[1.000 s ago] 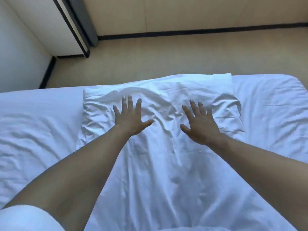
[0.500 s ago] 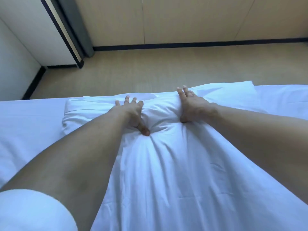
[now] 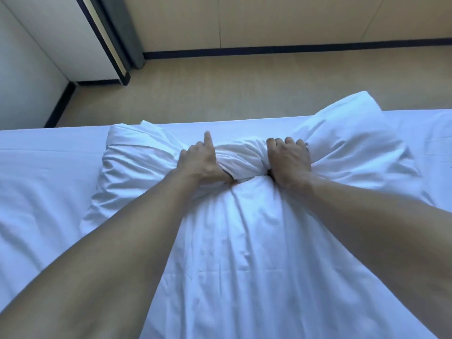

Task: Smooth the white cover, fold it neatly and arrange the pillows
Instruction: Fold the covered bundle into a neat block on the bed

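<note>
A white pillow [image 3: 137,162] lies across the far edge of the bed, squeezed in at its middle so that both ends bulge up. My left hand [image 3: 200,162] grips the pinched middle from the left, its index finger sticking out straight. My right hand [image 3: 288,157] grips the same bunched middle from the right, fingers curled over the top. The white cover [image 3: 244,253] runs from the pillow toward me between my forearms, with soft creases.
The bed's white sheet [image 3: 36,192] spreads left and right of the pillow. Beyond the far edge is beige floor [image 3: 220,94], a wall with a dark skirting line, and a dark-framed door [image 3: 110,45] at the upper left.
Both hands went from lying flat on the pillow to clutching its middle. The pillow's centre is now bunched tight and its right end has risen.
</note>
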`<state>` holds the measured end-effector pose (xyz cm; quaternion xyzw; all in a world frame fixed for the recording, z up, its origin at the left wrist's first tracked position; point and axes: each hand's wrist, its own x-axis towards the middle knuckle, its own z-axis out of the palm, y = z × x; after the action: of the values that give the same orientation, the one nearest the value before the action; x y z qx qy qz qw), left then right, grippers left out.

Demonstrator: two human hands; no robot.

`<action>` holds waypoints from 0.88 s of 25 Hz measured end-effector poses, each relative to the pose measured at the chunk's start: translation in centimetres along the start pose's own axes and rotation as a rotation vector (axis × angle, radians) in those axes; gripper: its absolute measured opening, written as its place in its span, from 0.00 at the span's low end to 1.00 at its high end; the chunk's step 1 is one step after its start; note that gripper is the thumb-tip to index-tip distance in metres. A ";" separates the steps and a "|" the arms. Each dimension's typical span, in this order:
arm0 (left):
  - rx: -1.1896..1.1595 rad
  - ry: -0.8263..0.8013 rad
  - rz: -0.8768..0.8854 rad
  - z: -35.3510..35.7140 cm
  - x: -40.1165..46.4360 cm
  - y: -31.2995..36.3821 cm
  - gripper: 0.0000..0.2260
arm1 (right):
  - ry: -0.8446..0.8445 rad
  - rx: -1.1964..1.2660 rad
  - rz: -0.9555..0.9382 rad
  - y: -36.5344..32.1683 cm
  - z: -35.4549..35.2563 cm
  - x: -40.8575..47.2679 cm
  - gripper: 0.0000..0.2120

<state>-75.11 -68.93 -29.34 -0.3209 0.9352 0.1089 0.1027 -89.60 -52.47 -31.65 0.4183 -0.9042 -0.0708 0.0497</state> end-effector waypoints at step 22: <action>0.298 0.125 0.370 -7.3 -58.0 9.3 0.22 | -0.057 0.034 -0.291 3.6 -26.6 -50.9 0.16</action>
<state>-36.96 -30.23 -5.87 -0.1315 0.9883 -0.0333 0.0692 -55.47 -13.67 -6.37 0.5434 -0.8362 -0.0740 0.0060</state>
